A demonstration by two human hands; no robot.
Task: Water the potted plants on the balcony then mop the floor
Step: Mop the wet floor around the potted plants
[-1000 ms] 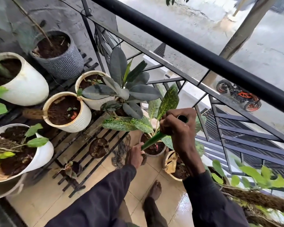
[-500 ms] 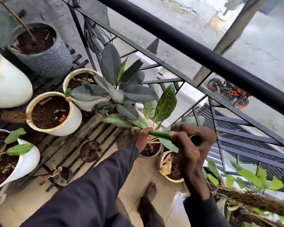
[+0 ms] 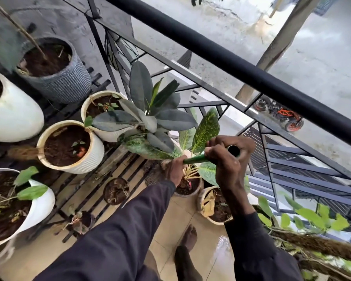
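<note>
A thin green tube (image 3: 197, 159) with a dark open end lies almost level above the spotted-leaf plant (image 3: 206, 130) and its small pot (image 3: 187, 188). My right hand (image 3: 229, 157) grips the tube near its open end. My left hand (image 3: 175, 170) holds the tube's other end, just over the pot. A grey-leaved plant (image 3: 150, 112) rises behind them. Ribbed white pots of soil (image 3: 93, 153) stand on a black slatted rack (image 3: 85, 191) to the left. No water stream or mop is visible.
The black balcony railing (image 3: 231, 63) runs diagonally close on the right. A grey textured pot (image 3: 67, 82) and large white pots (image 3: 18, 116) fill the left. A leafy mossy pole (image 3: 316, 246) crosses lower right. My bare foot (image 3: 188, 238) stands on wet beige tiles (image 3: 221, 252).
The tube swung from pointing steeply down to nearly level. My left hand rose from near the floor pots to the tube's end. The view shifted slightly left.
</note>
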